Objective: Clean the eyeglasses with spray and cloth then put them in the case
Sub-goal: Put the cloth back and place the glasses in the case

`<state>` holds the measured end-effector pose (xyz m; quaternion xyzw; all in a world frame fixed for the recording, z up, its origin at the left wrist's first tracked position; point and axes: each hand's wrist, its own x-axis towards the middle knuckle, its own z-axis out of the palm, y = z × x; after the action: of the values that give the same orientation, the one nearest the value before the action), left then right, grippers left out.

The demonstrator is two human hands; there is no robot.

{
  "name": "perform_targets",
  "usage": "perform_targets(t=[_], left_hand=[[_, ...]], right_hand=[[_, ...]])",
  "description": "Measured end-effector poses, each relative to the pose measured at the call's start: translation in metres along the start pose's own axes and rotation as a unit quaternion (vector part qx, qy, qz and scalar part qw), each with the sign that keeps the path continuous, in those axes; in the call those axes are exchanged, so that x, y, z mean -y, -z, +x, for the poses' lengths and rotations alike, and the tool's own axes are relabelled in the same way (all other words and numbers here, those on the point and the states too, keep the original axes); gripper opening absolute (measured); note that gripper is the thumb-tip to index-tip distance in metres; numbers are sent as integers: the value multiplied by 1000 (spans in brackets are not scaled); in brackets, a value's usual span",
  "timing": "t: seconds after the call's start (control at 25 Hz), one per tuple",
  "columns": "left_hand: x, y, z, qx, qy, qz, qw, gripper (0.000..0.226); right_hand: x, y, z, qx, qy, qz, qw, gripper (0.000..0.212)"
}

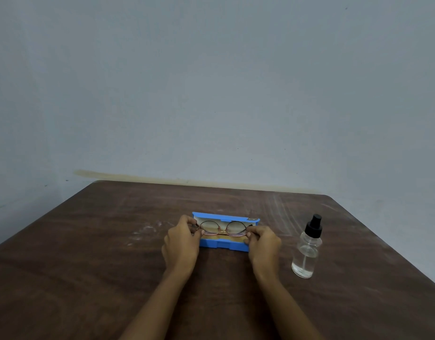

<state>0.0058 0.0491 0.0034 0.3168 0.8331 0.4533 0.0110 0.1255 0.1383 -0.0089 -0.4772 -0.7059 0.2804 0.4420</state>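
Over the open case [223, 245], hands grip eyeglasses [221, 229].

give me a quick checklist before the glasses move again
1. Both ends gripped: left hand and right hand each pinch an end of the eyeglasses: ok.
2. Blue case open beneath them: ok.
3. Spray bottle upright, apart from the right hand: ok.
4. Liquid in the bottle: ok.
5. Cloth in sight: not ok, none visible.
6. Lenses clean: cannot tell.
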Motion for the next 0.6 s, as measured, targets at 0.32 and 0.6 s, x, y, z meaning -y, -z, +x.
perform_targets(t=[0.32,0.6], left_hand=[[1,-6,1,-22,-86,91,992,22],[6,-10,0,-21,-120,118,985,12]], right_hand=[[-6,0,-2,33,59,-79,995,29],[-8,1,-5,50,93,-118,987,28]])
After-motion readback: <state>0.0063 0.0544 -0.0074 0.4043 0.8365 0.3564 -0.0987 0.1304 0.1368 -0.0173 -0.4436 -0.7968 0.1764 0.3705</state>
